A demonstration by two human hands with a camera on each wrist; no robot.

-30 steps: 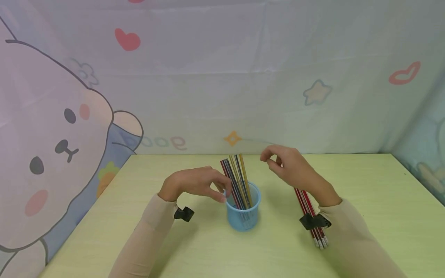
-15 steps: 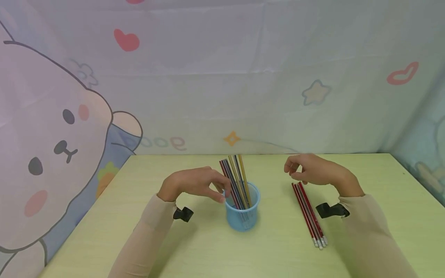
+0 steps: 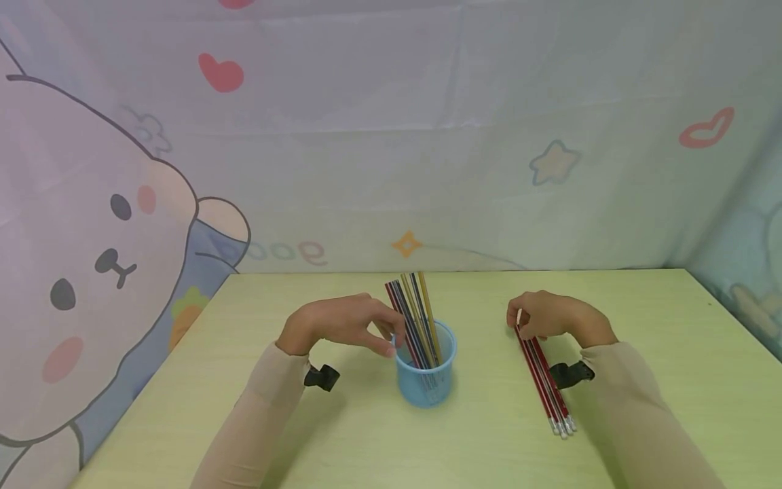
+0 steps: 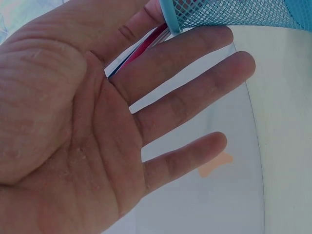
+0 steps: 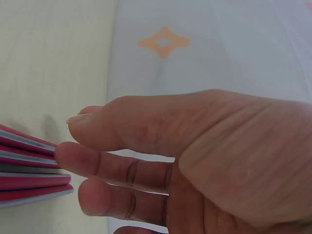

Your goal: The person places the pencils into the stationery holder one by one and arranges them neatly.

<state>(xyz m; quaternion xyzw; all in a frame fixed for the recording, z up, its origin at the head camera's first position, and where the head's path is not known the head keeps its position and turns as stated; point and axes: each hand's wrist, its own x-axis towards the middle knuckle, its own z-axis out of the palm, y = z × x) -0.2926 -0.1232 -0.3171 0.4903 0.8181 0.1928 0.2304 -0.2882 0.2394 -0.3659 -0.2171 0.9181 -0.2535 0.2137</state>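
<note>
A blue mesh pencil cup stands upright on the table, with several pencils in yellow, dark and red leaning inside it. My left hand pinches the cup's rim between thumb and index finger. In the left wrist view its other fingers reach out straight beside the mesh. At the right, several red striped pencils lie side by side, their white eraser ends toward me. My right hand is at their far ends. The right wrist view shows its fingertips close to the red pencils, not closed round any.
The pale yellow-green table ends at the back against a printed cloth backdrop. Dark straps sit at both wrists, over light sleeves.
My right hand has moved right from beside the cup, then down to the far ends of the red pencils. The left hand and the cup have stayed in place.
</note>
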